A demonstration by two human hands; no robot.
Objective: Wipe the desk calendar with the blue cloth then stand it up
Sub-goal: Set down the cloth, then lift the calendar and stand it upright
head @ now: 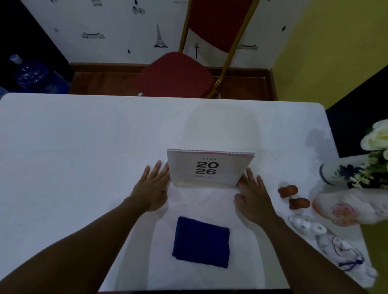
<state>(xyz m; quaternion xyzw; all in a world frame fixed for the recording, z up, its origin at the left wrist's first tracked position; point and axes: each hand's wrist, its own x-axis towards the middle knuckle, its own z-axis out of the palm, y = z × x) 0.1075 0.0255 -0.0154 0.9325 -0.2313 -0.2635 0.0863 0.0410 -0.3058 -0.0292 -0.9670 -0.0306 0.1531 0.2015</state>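
Folded dark-blue cloth (202,242) lies nearest me on white table (72,151); beyond it white spiral-bound 2026 desk calendar (206,168) stands tented, my left hand (151,187) and right hand (255,197) open, flat against its sides — steady base, then release evenly.

Desk calendar (206,168) showing bold black "20" over "26" on pale front cover, reading 2026; small line of characters sitting above numerals, too blurred to read; cursive word running below numerals, likely "Calendar", not fully legible; no other readable text, label or brand showing anywhere else in view.
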